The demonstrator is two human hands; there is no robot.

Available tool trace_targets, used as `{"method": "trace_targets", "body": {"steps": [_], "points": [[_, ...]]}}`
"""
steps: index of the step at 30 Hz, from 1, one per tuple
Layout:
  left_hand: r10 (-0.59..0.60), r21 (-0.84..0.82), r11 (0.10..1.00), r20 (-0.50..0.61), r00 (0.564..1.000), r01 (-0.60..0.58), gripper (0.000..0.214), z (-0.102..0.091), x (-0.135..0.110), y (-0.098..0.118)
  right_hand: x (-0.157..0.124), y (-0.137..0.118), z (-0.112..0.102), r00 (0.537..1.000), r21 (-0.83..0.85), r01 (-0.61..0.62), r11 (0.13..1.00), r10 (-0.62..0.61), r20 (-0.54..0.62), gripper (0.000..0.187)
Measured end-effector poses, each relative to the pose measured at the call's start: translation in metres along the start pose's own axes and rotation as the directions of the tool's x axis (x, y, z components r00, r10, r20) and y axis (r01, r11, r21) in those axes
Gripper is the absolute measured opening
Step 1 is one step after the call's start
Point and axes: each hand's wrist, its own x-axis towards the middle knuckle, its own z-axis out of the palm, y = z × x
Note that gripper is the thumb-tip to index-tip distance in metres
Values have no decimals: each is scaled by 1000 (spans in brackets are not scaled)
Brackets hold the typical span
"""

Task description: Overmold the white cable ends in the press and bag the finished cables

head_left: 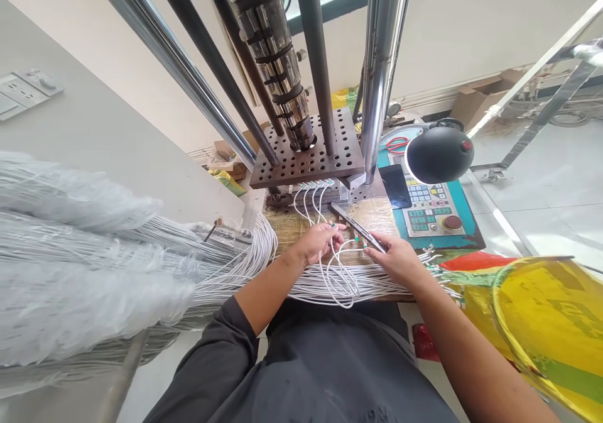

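- Holding a few thin white cables with green tips (340, 271), the left hand (316, 242) has its fingers curled loosely around them, just above the bench.
- The right hand (399, 258) has its fingers closed on the near end of a long flat dark metal strip (354, 227).
- The cables loop between both hands and go up under the brown perforated metal plate (306, 154).
- A teal control panel (431, 214) lies beside, on the right.

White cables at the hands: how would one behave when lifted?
Likely floppy: the cables curl in loose loops between the left hand and right hand. Probably light singly, being thin. May snag on the others lying alongside.
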Motion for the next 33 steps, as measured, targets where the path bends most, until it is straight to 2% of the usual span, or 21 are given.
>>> {"method": "trace_targets", "body": {"steps": [5,10,12,17,19,22,24,25,28,30,33], "points": [[-64,-38,997,10,998,65,37,-1,-9,5,1,1,2,1000,2,-23,1000,23,-9,55],[-142,-61,987,89,986,148,36,4,-20,10,0,-1,1,1000,-3,-27,1000,27,-15,54],[-121,-41,992,50,991,123,37,6,-23,11,-1,-2,0,1000,-3,-24,1000,23,-15,53],[-33,-38,999,-138,990,28,29,8,-18,11,-1,-1,0,1000,9,-23,1000,23,-19,51],[-3,32,999,-189,982,9,26,7,-13,7,-1,-2,1,1000,6,-25,1000,25,-16,52],[99,240,970,-237,967,-41,26,3,-7,-1,-1,-3,0,1000,-11,-18,1000,18,-18,53],[192,436,896,-206,960,-86,24,-1,-4,-4,-1,-4,0,1000,-17,-17,1000,17,-20,53],[246,546,830,-168,955,-118,24,-2,-4,-5,-1,-4,-1,1000,-17,-20,1000,20,-19,54],[401,799,544,20,916,-256,29,-2,-3,-2,-2,-5,-1,999,-10,-30,999,30,-12,55],[452,863,384,133,882,-327,31,-1,-2,0,-2,-5,-1,999,-9,-28,1000,28,-17,54],[439,894,276,209,874,-352,29,2,0,2,-2,-6,0,999,-13,-17,1000,17,-27,52]]}}
